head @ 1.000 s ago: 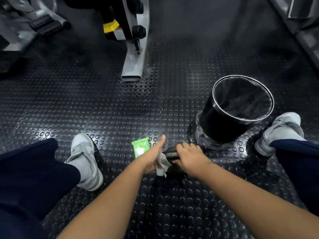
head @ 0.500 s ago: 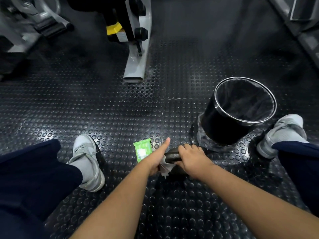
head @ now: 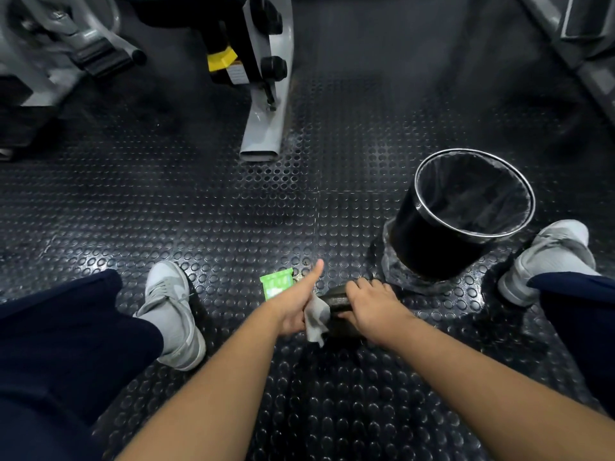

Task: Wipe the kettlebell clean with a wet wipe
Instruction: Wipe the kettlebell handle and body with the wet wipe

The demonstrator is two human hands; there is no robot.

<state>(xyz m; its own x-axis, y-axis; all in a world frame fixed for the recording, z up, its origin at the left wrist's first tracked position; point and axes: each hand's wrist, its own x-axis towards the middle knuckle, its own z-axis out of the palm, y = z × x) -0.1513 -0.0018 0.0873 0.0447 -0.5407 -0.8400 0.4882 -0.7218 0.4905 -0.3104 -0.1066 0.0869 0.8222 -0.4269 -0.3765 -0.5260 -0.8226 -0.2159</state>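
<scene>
A dark kettlebell (head: pixel 337 301) stands on the studded rubber floor between my feet, mostly hidden by my hands. My right hand (head: pixel 372 307) grips its handle from above, fingers curled over it. My left hand (head: pixel 294 306) holds a white wet wipe (head: pixel 316 319) against the kettlebell's left side, thumb sticking straight up. A corner of the wipe hangs down below the hand. The green wipe packet (head: pixel 276 284) lies on the floor just left of my left thumb.
A black round bin (head: pixel 432 241) with a plastic liner stands right of the kettlebell. My grey shoes (head: pixel 173 311) sit wide on both sides. A grey machine foot (head: pixel 263 128) reaches in from the top; more gym equipment fills the top corners.
The wipe in my left hand has shifted slightly along the kettlebell's left side. My right hand keeps its grip on the handle. The kettlebell stays in place.
</scene>
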